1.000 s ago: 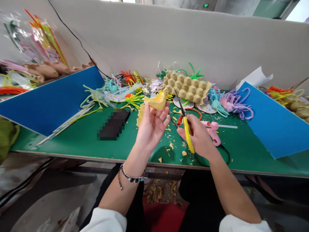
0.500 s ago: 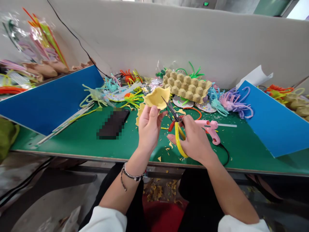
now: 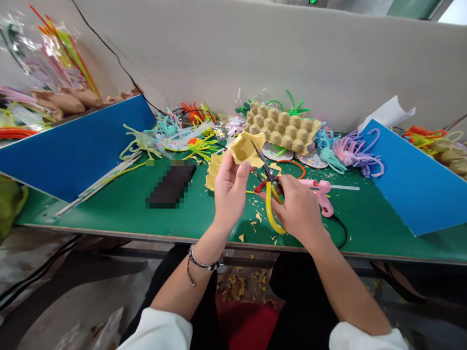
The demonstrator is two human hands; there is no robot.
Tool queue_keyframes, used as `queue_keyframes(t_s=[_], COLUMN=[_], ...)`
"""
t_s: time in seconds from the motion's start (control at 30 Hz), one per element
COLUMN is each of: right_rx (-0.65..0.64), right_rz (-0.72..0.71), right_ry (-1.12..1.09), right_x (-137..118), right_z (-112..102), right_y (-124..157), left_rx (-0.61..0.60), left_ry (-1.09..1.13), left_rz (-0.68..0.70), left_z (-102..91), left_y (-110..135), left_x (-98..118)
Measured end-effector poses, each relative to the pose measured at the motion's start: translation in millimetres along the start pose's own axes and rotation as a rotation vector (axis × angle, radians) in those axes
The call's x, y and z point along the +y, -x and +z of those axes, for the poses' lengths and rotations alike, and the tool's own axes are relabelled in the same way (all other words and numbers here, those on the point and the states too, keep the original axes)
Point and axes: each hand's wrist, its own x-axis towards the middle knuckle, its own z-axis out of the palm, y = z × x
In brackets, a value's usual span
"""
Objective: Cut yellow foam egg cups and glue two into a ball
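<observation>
My left hand is closed on a yellow egg-carton cup piece, holding it up above the green table. My right hand grips scissors with yellow and red handles. Their blades point up and left and touch the cup's right edge. More yellow cut carton pieces lie on the table just behind my left hand.
A brown egg carton, pipe cleaners in many colours and decorated discs crowd the back. A pink glue gun with its black cord lies right of my hands. Blue boards flank the table. A blurred dark object and yellow scraps lie in front.
My left hand has turned the cup and lifted it slightly to the right. The scissors have swung from pointing away to meeting the cup's edge.
</observation>
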Motion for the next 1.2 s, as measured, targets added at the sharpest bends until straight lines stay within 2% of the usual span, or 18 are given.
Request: queue_keyframes(t_s=[0.2,0.43,0.6,0.7,0.77,1.0,1.2], right_rx=[-0.042,-0.05,-0.072,-0.071,-0.069,-0.119,-0.117], right_rz=[0.038,0.065,0.029,0.057,0.095,0.062,0.072], right_ry=[0.095,0.092,-0.034,-0.062,-0.029,0.096,0.091], right_x=[0,4,9,10,10,15,16], right_z=[-4,-6,-5,-3,-2,2,0], right_y=[-2,-4,-5,-6,-8,-11,-11], left_rx=[0.005,-0.01,-0.013,-0.069,-0.116,-0.135,-0.175], left_ry=[-0.025,-0.046,-0.196,-0.308,-0.317,-0.171,-0.058], left_rz=[-0.041,-0.062,0.014,0.104,0.115,-0.039,-0.155], left_z=[-1.0,-1.1,-3.7,-4.6,-4.1,-4.5,-11.1], left_y=[0,0,-1,-1,0,-1,-10], left_x=[-3,-9,-11,-11,-11,-18,-22])
